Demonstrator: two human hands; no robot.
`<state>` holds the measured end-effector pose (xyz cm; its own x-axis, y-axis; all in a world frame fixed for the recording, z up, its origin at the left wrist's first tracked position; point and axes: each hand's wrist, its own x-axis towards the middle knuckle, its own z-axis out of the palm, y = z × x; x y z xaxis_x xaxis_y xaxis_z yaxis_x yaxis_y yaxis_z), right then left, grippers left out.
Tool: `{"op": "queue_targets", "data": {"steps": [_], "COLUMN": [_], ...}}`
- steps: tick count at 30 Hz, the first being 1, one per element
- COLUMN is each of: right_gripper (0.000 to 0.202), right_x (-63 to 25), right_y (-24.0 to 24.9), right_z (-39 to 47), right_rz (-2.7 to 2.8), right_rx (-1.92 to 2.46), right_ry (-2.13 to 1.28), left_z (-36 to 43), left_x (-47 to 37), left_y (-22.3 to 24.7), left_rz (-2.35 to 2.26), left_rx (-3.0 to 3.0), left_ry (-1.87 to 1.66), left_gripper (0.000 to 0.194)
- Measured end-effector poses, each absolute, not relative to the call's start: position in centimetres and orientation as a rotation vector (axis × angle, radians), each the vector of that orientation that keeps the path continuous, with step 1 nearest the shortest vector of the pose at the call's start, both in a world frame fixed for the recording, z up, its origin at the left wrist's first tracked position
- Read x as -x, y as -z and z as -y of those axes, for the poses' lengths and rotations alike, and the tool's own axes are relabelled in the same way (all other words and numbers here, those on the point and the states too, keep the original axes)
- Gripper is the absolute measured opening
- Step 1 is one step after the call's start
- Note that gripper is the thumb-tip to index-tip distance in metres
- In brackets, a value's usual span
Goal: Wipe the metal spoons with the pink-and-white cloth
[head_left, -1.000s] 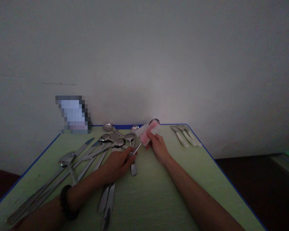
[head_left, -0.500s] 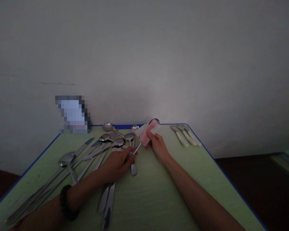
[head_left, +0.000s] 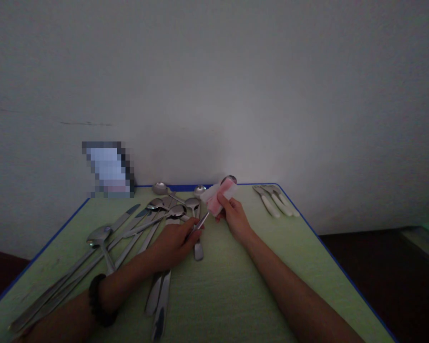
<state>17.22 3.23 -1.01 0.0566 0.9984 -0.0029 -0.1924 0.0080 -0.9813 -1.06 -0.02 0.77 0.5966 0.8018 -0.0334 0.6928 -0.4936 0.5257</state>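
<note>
My left hand (head_left: 177,242) is closed on the handle of a metal spoon (head_left: 202,221), which slants up and to the right. A pink and white cloth (head_left: 219,199) is wrapped round the upper part of that spoon, pinched in my right hand (head_left: 234,216). Only the rim of the spoon's bowl shows above the cloth. Under and beside my left hand lie several loose spoons and knives, among them a large spoon (head_left: 100,234) at the left and a spoon (head_left: 160,188) near the back edge.
Three forks with pale handles (head_left: 276,202) lie side by side at the back right of the green table (head_left: 214,300). A blurred-out device with a lit screen (head_left: 109,169) stands at the back left. Behind the blue table edge rises a grey wall (head_left: 236,85).
</note>
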Motion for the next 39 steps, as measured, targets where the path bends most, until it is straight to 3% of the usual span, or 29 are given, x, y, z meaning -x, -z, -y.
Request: {"op": "queue_targets", "data": {"steps": [39], "right_gripper": [0.040], "right_x": [-17.21], "right_y": [0.96], "right_z": [-3.19], "right_rz": [1.066], "right_rx": [1.101], "right_ry": [-1.238], "left_z": [0.03], "left_x": [1.09], "left_y": [-0.81], "left_rz": [-1.199], "left_rx": [-2.353], "left_ry": [-0.298], "left_gripper": [0.033]}}
